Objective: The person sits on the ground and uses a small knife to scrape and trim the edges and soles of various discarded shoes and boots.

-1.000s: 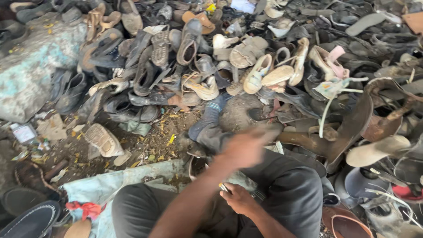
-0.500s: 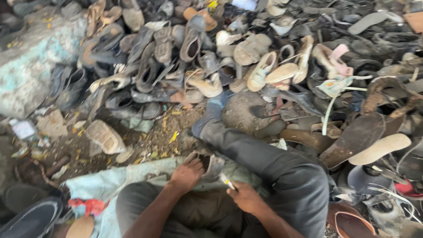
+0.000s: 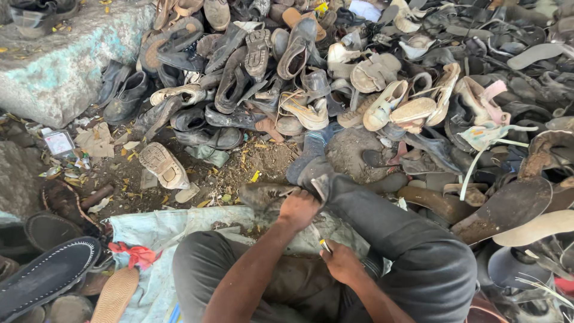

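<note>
Left hand (image 3: 298, 209) gripping dark shoe (image 3: 266, 194), right hand (image 3: 341, 260) pinching perhaps a small blade (image 3: 324, 245), pale flat packet (image 3: 60, 142) far left

ground: bare dirt (image 3: 263, 158), leaf-littered | rear: heap of worn shoes (image 3: 371, 78) | left: pale stone block (image 3: 66, 66) | light: daylight, probably shaded

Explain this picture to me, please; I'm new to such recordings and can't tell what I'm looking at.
A camera on a seated person's head looks down at their own arms and legs. The left hand grips a worn dark shoe by the knee. The right hand holds a small tool, partly hidden. Ahead lies a big heap of old shoes and sandals on dirt; a loose shoe sole lies apart. The person sits on a pale cloth.
</note>
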